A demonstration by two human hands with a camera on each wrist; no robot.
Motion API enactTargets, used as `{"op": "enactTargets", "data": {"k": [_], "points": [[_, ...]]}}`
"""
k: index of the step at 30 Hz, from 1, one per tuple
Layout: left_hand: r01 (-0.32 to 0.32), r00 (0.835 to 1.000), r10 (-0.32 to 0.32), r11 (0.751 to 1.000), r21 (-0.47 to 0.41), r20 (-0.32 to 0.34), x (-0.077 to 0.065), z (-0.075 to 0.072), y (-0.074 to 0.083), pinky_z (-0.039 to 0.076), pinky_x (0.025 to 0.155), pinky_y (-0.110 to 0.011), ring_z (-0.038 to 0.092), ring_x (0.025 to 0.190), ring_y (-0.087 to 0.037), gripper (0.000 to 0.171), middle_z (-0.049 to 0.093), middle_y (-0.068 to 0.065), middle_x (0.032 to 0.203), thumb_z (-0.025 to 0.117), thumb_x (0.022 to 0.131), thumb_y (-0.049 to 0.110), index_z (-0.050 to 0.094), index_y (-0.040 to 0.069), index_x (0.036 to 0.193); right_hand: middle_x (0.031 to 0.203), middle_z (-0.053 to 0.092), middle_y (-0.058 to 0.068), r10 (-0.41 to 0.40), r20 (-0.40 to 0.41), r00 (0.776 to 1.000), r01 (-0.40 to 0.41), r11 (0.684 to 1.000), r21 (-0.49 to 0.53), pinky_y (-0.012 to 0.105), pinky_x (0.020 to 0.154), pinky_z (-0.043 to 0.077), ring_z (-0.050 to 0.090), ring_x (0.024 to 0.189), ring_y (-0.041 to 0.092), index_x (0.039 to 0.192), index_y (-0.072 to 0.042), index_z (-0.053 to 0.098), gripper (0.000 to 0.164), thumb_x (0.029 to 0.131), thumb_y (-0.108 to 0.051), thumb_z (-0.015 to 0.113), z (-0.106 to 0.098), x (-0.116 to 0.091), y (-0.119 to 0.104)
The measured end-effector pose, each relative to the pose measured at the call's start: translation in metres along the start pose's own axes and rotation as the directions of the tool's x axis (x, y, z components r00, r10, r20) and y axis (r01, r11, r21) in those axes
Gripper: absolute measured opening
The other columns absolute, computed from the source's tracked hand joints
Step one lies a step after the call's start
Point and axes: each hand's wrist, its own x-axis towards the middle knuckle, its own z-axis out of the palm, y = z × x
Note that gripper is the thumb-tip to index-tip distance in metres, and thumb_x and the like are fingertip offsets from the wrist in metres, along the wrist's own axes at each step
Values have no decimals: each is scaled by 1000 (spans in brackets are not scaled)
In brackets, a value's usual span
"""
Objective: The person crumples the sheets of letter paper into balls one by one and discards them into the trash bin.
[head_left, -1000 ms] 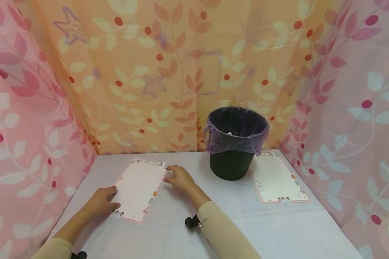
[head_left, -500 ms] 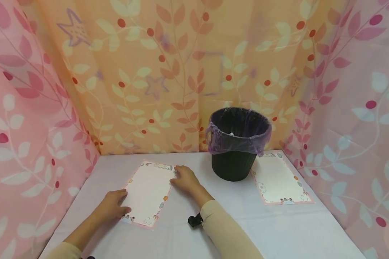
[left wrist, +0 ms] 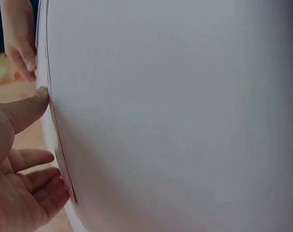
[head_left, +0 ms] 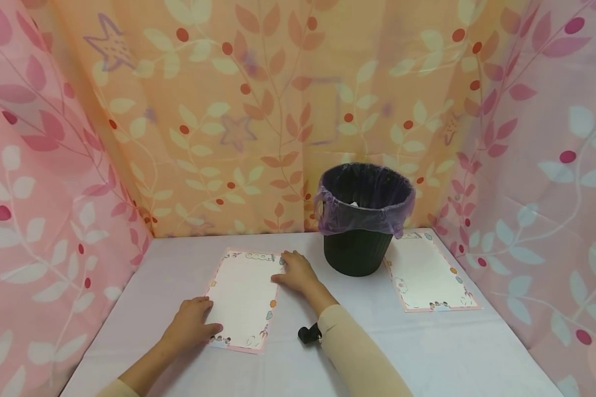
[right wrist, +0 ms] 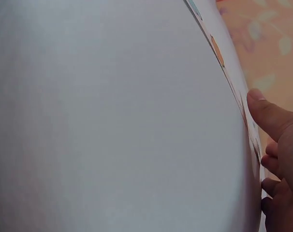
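Observation:
A sheet of paper [head_left: 243, 303] with a pink border of little printed drawings lies flat on the white-covered table, left of centre in the head view. My left hand [head_left: 191, 322] rests at its lower left edge, thumb and fingers spread apart. At the upper right edge, my right hand [head_left: 299, 273] touches the sheet with its thumb and fingertips. Seen from the left wrist, the left hand [left wrist: 21, 174] has its fingertips along the thin edge of the sheet. From the right wrist, the right hand [right wrist: 282, 159] sits against the opposite edge, fingers partly hidden by it.
A black bin [head_left: 355, 253] lined with a purple plastic bag [head_left: 362, 220] stands at the back, with something small and white inside. Behind it and to the right lies a second bordered sheet [head_left: 429, 275], partly covered by the bin. Patterned curtains [head_left: 258, 110] enclose the table [head_left: 402, 353].
Both hands have moved to the right, and the left sheet has slid right with them and turned a little straighter. The bin and the right-hand sheet stay where they were.

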Motion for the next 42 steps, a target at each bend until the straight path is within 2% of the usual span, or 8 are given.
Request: {"op": "enactTargets", "data": {"k": [7, 11, 15, 17, 20, 26, 34, 42], "points": [[9, 998, -7, 1000, -21, 59, -5, -6, 13, 41, 107, -67, 50, 127, -56, 71, 59, -32, 135, 91, 73, 29, 64, -10, 126, 156, 49, 9, -14, 18, 1000, 14, 1000, 4, 48, 123, 31, 37, 150, 35, 151, -10, 51, 90, 80, -57, 82, 3, 2, 6], [-5, 995, 17, 993, -116, 97, -7, -18, 7, 40, 108, -66, 51, 129, -53, 71, 60, -27, 136, 94, 66, 14, 65, -5, 128, 158, 47, 8, -15, 30, 999, 15, 1000, 5, 48, 124, 29, 35, 151, 34, 152, -10, 50, 90, 81, -56, 82, 2, 2, 6], [-55, 992, 74, 984, -172, 106, -7, -22, -1, 43, 107, -64, 53, 128, -49, 75, 61, -24, 136, 96, 63, 10, 65, -5, 129, 158, 47, 10, 4, 33, 999, -4, 1000, 15, 49, 125, 27, 34, 151, 35, 155, -13, 46, 92, 81, -54, 83, 0, 2, 5], [-72, 990, 90, 984, -161, 107, -7, -23, -3, 43, 107, -63, 54, 127, -48, 77, 60, -24, 136, 96, 63, 13, 64, -5, 130, 158, 47, 12, 9, 31, 999, -10, 1000, 19, 49, 125, 27, 35, 151, 36, 156, -14, 44, 93, 81, -53, 83, -1, 2, 4], [-49, 992, 66, 987, -152, 107, -8, -22, -3, 42, 107, -64, 51, 128, -48, 79, 58, -24, 138, 96, 63, 13, 63, -3, 133, 156, 48, 17, 4, 13, 1000, -5, 998, 58, 52, 124, 27, 38, 149, 38, 157, -14, 43, 94, 80, -48, 86, -1, 2, 0], [-33, 992, 49, 990, -139, 113, -9, -19, -2, 39, 109, -67, 48, 130, -51, 78, 57, -26, 140, 95, 63, 13, 63, -4, 132, 151, 55, 9, 10, 8, 1000, -12, 988, 153, 45, 123, 32, 50, 141, 30, 157, -13, 42, 98, 76, -35, 92, 5, 0, -7], [-39, 991, 57, 988, -146, 124, -9, -14, -5, 37, 110, -67, 48, 132, -53, 79, 57, -26, 141, 96, 64, 16, 63, -6, 132, 157, 46, 16, 36, 49, 998, -37, 999, 7, 52, 127, 18, 34, 151, 35, 155, -5, 41, 98, 81, -51, 84, 6, -4, -3], [-28, 990, 50, 985, -169, 131, -6, -14, -9, 36, 112, -67, 45, 135, -53, 79, 55, -25, 143, 96, 65, 15, 62, -6, 132, 158, 44, 20, 41, 41, 998, -46, 988, 150, 61, 123, 24, 31, 150, 47, 155, -13, 46, 91, 80, -44, 86, 4, -5, -4]]}}
